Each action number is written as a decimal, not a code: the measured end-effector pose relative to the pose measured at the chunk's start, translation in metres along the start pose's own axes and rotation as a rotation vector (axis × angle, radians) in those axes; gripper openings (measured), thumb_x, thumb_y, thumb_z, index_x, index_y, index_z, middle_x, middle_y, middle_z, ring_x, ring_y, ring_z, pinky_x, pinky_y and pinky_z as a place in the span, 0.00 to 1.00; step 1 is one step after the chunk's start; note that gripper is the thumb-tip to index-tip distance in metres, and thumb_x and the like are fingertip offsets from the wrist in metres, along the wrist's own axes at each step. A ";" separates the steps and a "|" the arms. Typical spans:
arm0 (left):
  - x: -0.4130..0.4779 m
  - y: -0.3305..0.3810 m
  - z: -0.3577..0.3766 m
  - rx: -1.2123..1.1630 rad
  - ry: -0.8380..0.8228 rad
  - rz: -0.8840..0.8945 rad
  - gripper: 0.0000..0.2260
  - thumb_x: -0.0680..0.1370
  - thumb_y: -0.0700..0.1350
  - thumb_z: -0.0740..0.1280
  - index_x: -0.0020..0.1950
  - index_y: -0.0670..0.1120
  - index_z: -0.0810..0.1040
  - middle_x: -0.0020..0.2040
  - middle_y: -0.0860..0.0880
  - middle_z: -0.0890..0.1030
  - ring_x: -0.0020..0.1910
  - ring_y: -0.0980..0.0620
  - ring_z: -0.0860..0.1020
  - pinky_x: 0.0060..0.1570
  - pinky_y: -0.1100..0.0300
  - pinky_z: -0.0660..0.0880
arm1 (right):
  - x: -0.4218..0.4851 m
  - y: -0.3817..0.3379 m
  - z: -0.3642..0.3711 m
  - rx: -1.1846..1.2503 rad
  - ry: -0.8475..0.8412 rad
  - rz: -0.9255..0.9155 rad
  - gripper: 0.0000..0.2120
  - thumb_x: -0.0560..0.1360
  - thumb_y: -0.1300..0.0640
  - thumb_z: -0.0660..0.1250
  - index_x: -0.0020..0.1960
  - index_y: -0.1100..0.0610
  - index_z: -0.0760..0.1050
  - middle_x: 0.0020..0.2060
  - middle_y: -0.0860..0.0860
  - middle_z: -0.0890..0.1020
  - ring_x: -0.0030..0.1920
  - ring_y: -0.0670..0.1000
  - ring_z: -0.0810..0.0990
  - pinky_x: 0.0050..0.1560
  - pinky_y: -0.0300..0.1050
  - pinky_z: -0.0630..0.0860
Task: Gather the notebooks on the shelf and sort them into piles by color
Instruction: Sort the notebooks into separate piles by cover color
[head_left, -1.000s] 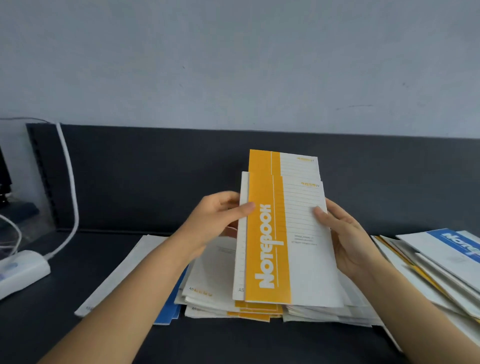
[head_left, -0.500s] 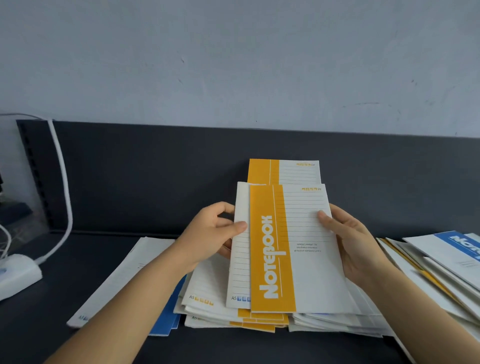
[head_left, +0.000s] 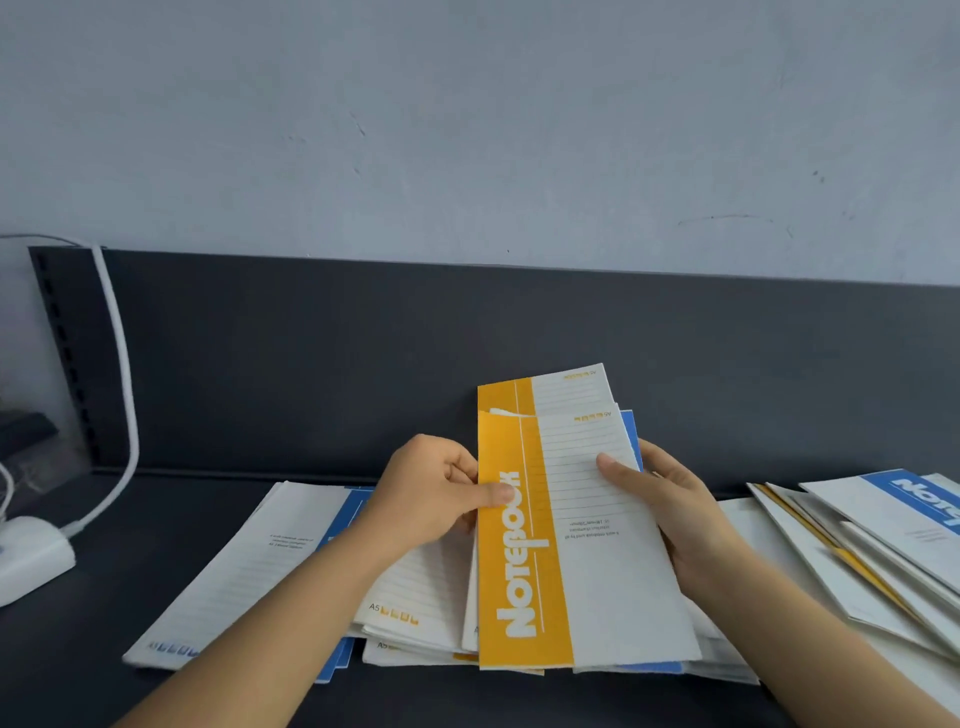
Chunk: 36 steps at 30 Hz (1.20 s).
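Note:
I hold a small stack of notebooks upright over the dark shelf (head_left: 208, 691). The front one is a yellow-and-white notebook (head_left: 566, 551) with "Notebook" printed along its yellow band. Behind it another yellow notebook (head_left: 550, 392) sticks up, and a blue notebook edge (head_left: 629, 431) shows at the right. My left hand (head_left: 431, 488) pinches the stack's left edge, thumb on the yellow band. My right hand (head_left: 670, 514) grips the right edge, thumb on the white cover. Under the stack lies a loose heap of notebooks (head_left: 405, 618).
A white-and-blue notebook (head_left: 234, 577) lies flat at the left of the heap. Another fanned pile of notebooks (head_left: 883, 545), blue on top, sits at the right. A white cable (head_left: 122, 374) and a white power adapter (head_left: 31, 558) are at the far left. A dark back panel (head_left: 311, 364) stands behind.
The held stack has tilted slightly and closed up. The white notebook that stuck out at the left is tucked behind, and a blue edge now shows at the right.

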<state>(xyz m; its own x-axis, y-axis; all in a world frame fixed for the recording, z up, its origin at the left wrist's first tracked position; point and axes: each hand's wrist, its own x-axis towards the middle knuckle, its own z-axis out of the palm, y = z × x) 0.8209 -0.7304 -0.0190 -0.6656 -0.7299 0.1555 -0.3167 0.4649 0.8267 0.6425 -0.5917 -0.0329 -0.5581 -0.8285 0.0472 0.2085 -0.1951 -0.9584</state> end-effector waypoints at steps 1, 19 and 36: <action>0.000 0.000 -0.001 -0.053 -0.017 -0.020 0.11 0.71 0.47 0.77 0.46 0.40 0.82 0.40 0.49 0.86 0.39 0.53 0.85 0.45 0.51 0.83 | 0.000 0.000 0.000 -0.017 0.005 0.010 0.14 0.74 0.58 0.70 0.59 0.53 0.77 0.49 0.56 0.85 0.47 0.60 0.85 0.41 0.57 0.83; 0.013 -0.018 -0.059 0.442 0.026 -0.029 0.18 0.83 0.42 0.52 0.63 0.61 0.73 0.56 0.55 0.80 0.58 0.48 0.77 0.65 0.47 0.69 | -0.005 -0.054 -0.037 -0.245 0.079 0.185 0.05 0.77 0.59 0.65 0.49 0.61 0.77 0.39 0.60 0.85 0.30 0.58 0.84 0.27 0.51 0.80; -0.023 0.027 -0.014 0.929 -0.743 0.135 0.49 0.68 0.59 0.76 0.80 0.57 0.49 0.80 0.59 0.49 0.78 0.56 0.52 0.76 0.54 0.55 | -0.015 -0.075 -0.043 -0.243 0.135 0.283 0.10 0.76 0.53 0.65 0.46 0.61 0.74 0.32 0.59 0.84 0.24 0.58 0.82 0.22 0.50 0.79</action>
<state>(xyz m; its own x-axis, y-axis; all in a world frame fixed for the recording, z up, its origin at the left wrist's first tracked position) 0.8371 -0.7081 0.0070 -0.8619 -0.3213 -0.3922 -0.3776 0.9231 0.0734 0.6005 -0.5419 0.0266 -0.6099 -0.7518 -0.2506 0.1819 0.1750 -0.9676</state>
